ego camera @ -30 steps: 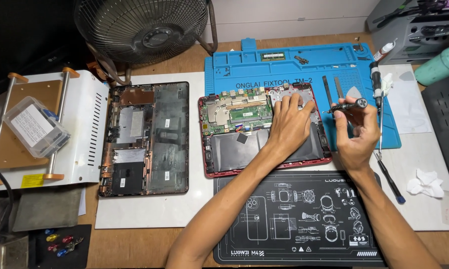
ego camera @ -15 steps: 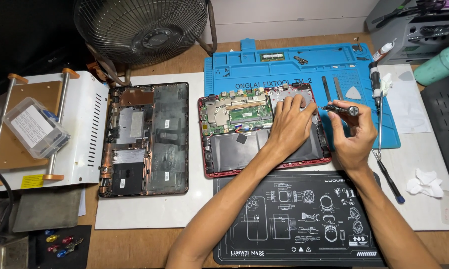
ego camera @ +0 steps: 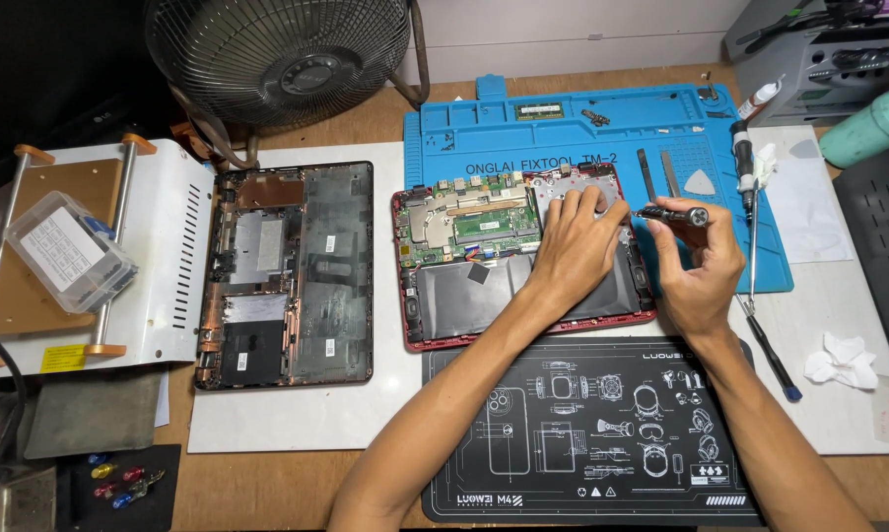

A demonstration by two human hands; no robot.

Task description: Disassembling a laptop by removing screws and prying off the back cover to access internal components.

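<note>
Resting flat on the opened red laptop point(ego camera: 523, 258), the left hand point(ego camera: 575, 244) lies palm-down with its fingers spread loosely apart over the upper right part of the exposed internals, fingertips just below the top edge of the chassis; it grips nothing. The right hand point(ego camera: 698, 266) is closed around a small dark precision screwdriver point(ego camera: 669, 213), pinching it between thumb and fingertips. The tool lies nearly level, its tip pointing left toward the left hand's fingertips at the laptop's upper right corner — whether the tip touches the board cannot be told.

The laptop sits with its green circuit board toward the top and its dark battery panel toward the person, partly on a blue repair mat point(ego camera: 602, 148) and partly on a white sheet. Just below it lies a black work mat point(ego camera: 582, 433) printed with white diagrams. Well to the left lies the removed black bottom cover point(ego camera: 292, 276), inner side up. A second, longer screwdriver point(ego camera: 745, 163) lies at the blue mat's right edge — beside it, two flat metal pry tools point(ego camera: 656, 169). A fan point(ego camera: 277, 59) stands at the top of the bench.
</note>
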